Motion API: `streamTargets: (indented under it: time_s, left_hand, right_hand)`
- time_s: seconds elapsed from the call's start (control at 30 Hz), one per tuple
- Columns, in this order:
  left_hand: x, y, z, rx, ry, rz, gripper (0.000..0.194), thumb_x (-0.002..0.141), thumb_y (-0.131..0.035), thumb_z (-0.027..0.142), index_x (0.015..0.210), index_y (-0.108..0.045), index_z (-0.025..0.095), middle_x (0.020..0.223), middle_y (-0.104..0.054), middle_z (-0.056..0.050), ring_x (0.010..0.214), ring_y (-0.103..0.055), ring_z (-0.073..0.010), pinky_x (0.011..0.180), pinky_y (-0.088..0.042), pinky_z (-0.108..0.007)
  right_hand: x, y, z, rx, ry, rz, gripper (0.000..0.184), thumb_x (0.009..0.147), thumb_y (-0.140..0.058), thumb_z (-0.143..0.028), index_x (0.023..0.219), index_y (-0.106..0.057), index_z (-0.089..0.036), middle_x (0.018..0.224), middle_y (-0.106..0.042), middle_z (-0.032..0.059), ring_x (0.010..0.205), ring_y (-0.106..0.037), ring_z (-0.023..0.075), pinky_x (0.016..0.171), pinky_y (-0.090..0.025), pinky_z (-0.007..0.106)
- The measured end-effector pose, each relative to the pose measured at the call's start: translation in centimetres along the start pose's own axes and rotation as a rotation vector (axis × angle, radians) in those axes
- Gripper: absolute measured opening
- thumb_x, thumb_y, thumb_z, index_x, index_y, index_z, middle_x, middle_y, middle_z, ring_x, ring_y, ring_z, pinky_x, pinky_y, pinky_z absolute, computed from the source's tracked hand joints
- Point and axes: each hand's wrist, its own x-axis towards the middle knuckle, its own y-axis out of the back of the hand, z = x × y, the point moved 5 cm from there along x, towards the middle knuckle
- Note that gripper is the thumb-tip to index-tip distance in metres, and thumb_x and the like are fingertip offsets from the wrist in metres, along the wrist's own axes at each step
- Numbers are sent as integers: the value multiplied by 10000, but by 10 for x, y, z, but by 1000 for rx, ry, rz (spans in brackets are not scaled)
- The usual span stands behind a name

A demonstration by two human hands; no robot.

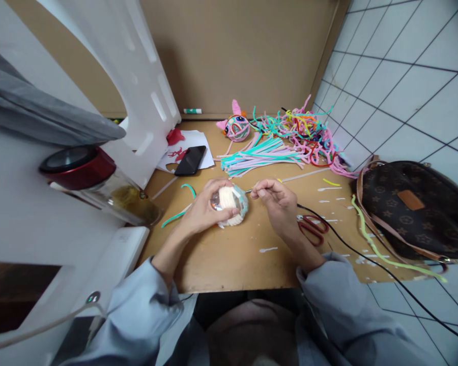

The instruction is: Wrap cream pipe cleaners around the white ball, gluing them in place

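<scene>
My left hand (205,209) is wrapped round a ball (232,203) with cream, clear and teal patches, holding it above the table. To its right, the fingers of my right hand (277,199) are pinched on a thin tool with a metal tip (249,191), which points at the ball's right side. Most of that tool is hidden in the hand, so its kind is unclear. Red-handled scissors (313,230) lie beside my right wrist. A teal pipe cleaner (189,188) is left of the ball.
Behind lie teal and pink pipe cleaners (261,156), a tangled heap (301,124) and a decorated ball (238,128). A phone (191,160) rests on paper. A glass bottle (125,195) stands left, a brown bag (416,208) right. A black cable (351,236) runs lower right.
</scene>
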Motion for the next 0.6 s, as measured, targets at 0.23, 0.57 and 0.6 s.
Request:
streamTargets:
  time_s: [0.23,0.57,0.6]
  left_hand:
    - [0,0,0,-13,-7,5,604,645,-773,399,1182,-595,186,1284,-568,-111,1125,-584,-279,989,-470,-416]
    - [1,0,2,4,-13,9,595,639,-765,414,1167,-602,193,1277,-576,-107,1141,-580,-286,1000,-466,-419]
    - [1,0,2,3,-13,8,598,641,-764,416,1170,-599,191,1277,-575,-110,1146,-577,-288,1005,-462,-421]
  right_hand:
    - [-3,-1,-4,-189,78,8,118,908,-555,-319,872,-597,-215,798,-637,-10,727,-603,119,700,-496,262]
    - [-6,-12,-35,-555,411,42,167,939,-577,-255,777,-599,-221,732,-650,-21,670,-583,119,646,-462,247]
    - [-7,-14,-38,-589,452,31,185,952,-566,-261,773,-589,-222,724,-640,-23,664,-573,118,641,-453,245]
